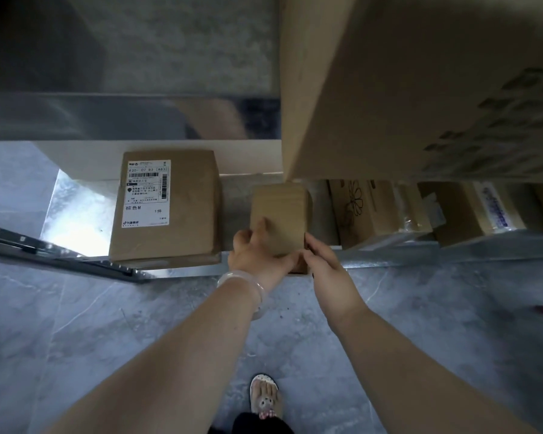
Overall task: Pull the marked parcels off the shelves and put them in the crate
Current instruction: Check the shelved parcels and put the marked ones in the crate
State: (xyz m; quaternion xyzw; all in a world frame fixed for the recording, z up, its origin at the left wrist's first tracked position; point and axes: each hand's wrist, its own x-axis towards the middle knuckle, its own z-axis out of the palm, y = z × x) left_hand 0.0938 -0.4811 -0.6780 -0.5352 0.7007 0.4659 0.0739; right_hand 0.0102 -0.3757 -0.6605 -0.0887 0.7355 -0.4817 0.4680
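A small plain cardboard parcel [279, 214] stands on the low metal shelf [389, 260], near its front edge. My left hand [254, 252] grips its near left corner, thumb up against the front face. My right hand [323, 264] holds its near right edge with fingers curled round the corner. To the left lies a larger flat parcel [182, 211] with a white shipping label [146, 192] on top. No crate is in view.
A big cardboard box [420, 89] on an upper shelf overhangs at top right. Several more boxes [367, 211] line the low shelf to the right. A perforated metal rail [60, 252] lies at left. Grey tiled floor [107, 324] lies below, with my sandalled foot [265, 396].
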